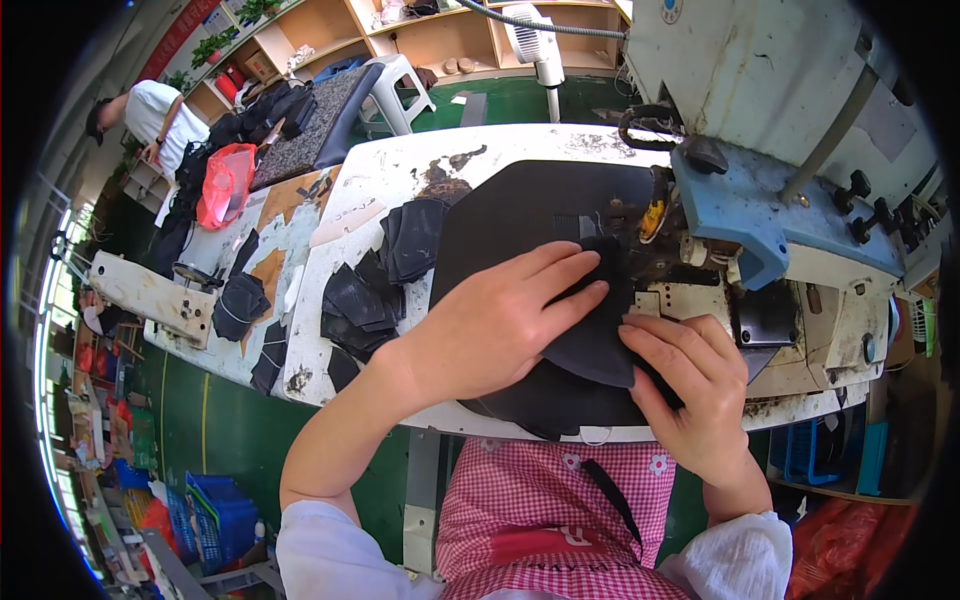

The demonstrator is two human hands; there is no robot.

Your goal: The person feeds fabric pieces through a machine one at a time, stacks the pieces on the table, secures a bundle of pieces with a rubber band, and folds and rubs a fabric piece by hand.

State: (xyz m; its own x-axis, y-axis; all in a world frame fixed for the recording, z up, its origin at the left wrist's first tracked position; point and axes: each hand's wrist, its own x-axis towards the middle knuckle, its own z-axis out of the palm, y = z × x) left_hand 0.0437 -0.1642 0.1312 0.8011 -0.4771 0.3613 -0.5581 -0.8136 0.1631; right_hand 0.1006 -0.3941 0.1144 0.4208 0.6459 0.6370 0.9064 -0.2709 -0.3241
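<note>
A black fabric piece (592, 352) with a curved lower edge lies over a wide black sheet (505, 225) at the sewing machine (740, 200). My left hand (500, 318) rests on it from the left, fingers stretched out and pressing toward the needle area. At its right edge my right hand (695, 385) has thumb and fingers closed on the fabric, just in front of the metal machine bed. The needle itself is hidden among the machine parts. Stacked black pieces (412, 240) and loose black cut pieces (358, 300) lie left of the sheet.
The worn white table (375, 160) carries the machine. Another machine arm (150, 290) stands on a table to the left, near a red plastic bag (226, 185). A white fan (537, 45) and stool (395, 90) stand behind. A person (165, 120) is at the far left.
</note>
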